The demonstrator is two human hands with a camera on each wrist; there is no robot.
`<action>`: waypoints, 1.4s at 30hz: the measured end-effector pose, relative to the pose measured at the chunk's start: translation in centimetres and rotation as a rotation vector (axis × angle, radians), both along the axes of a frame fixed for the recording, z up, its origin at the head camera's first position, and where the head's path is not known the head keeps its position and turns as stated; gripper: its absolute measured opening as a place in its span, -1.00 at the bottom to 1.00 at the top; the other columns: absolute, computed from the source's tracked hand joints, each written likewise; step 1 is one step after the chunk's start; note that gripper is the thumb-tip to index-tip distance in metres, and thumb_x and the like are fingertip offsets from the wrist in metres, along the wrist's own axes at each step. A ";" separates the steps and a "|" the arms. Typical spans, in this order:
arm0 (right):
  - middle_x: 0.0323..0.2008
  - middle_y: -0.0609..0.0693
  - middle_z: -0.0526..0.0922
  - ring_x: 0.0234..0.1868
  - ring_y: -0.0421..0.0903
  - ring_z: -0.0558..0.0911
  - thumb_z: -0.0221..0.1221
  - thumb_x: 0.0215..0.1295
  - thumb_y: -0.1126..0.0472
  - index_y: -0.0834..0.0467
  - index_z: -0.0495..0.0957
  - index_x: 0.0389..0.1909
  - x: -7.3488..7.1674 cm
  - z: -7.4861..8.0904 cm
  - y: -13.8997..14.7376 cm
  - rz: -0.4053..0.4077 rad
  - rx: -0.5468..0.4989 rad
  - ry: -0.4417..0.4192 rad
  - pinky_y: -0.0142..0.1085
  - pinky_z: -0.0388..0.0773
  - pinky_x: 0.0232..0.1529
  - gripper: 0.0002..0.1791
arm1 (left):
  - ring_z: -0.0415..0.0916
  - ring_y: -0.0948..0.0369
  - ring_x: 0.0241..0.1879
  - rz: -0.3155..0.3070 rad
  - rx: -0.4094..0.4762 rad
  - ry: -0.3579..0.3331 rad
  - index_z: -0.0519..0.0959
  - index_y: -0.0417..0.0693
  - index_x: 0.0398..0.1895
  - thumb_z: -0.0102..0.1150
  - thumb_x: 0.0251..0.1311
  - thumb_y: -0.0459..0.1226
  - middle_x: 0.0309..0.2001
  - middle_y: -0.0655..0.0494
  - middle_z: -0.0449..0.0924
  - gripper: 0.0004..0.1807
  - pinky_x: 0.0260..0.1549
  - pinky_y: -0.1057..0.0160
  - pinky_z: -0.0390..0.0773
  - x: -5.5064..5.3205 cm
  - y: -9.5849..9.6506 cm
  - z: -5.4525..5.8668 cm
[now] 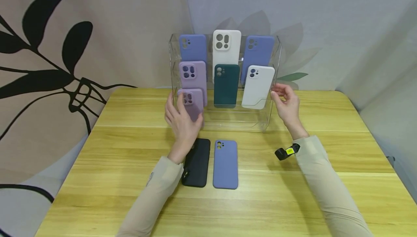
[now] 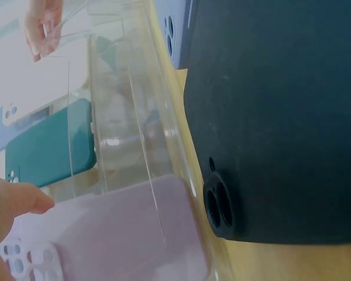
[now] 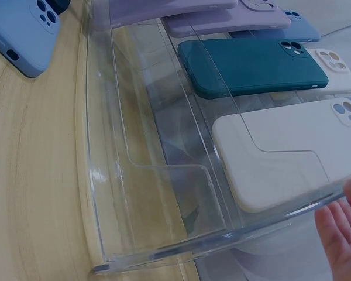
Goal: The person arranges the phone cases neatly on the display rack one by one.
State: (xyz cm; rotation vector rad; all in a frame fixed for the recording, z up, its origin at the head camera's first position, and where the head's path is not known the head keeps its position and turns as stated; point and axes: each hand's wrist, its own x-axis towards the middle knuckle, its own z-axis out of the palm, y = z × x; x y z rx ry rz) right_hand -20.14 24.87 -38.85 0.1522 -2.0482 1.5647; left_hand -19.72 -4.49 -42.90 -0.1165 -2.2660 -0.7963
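Observation:
My left hand (image 1: 184, 121) is at the front left of a clear acrylic display stand (image 1: 228, 125). Its thumb lies along the right edge of a lilac phone case (image 1: 193, 103) in the bottom tier, and its index finger is by the camera cutouts; the other fingers are partly hidden at the stand's left side. On the far side, my right hand (image 1: 286, 103) pinches the stand's right side edge, close to a white phone case (image 1: 258, 87). Left of that white case stands a dark green phone case (image 1: 226, 85); another lilac case (image 1: 198, 70) leans behind the first.
On the wooden table (image 1: 293, 200), in front of the stand, lie a black phone case (image 1: 199, 164) and a blue-purple one (image 1: 225, 164). The stand's top tier holds two blue cases (image 1: 193, 47) and a white one (image 1: 226, 49). A wall rises close behind.

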 end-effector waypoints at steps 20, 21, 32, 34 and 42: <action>-0.26 0.17 0.60 -0.36 -0.34 0.52 0.12 0.20 0.50 0.52 0.46 -0.09 -1.7 -2.4 1.2 -0.020 -0.015 0.028 -0.62 0.50 -0.36 -0.75 | 0.35 -0.20 -0.07 -0.107 -0.174 -0.423 0.33 -0.43 0.06 0.37 -0.11 0.05 -0.02 -0.34 0.38 -0.16 -0.17 -0.13 0.39 4.8 -1.1 -0.7; -0.27 0.12 0.60 -0.36 -0.34 0.52 0.12 0.21 0.50 0.52 0.46 -0.09 -1.6 -2.4 1.2 -0.021 -0.013 0.025 -0.62 0.50 -0.36 -0.75 | 0.37 -0.19 -0.09 -0.109 -0.196 -0.461 0.34 -0.44 0.04 0.38 -0.13 0.08 -0.04 -0.34 0.40 -0.13 -0.18 -0.13 0.40 5.0 -1.1 -0.8; -0.22 0.44 0.53 -0.35 -0.29 0.51 0.07 0.21 0.55 0.60 0.41 -0.09 -0.3 -0.3 0.2 0.000 0.002 0.003 -0.62 0.49 -0.34 -0.74 | 0.41 -0.13 -0.16 -0.143 -0.358 -0.742 0.39 -0.40 -0.05 0.38 -0.20 0.20 -0.12 -0.28 0.42 -0.10 -0.34 -0.11 0.53 5.9 -1.2 -1.6; -0.22 0.44 0.53 -0.35 -0.28 0.51 0.07 0.20 0.56 0.61 0.40 -0.09 -0.1 -0.1 0.1 0.002 0.003 0.004 -0.62 0.50 -0.34 -0.74 | 0.41 -0.13 -0.16 -0.154 -0.347 -0.775 0.39 -0.40 -0.05 0.40 -0.20 0.17 -0.12 -0.27 0.41 -0.12 -0.35 -0.11 0.54 6.0 -1.2 -1.8; -0.24 0.31 0.57 -0.37 -0.34 0.51 0.10 0.20 0.53 0.55 0.44 -0.10 -1.5 -2.1 1.1 -0.011 -0.030 0.016 -0.62 0.50 -0.35 -0.75 | 0.40 -0.15 -0.13 -0.190 -0.355 -0.885 0.33 -0.51 0.08 0.43 -0.24 0.17 -0.06 -0.32 0.36 0.03 -0.30 -0.07 0.56 6.3 -1.2 -1.9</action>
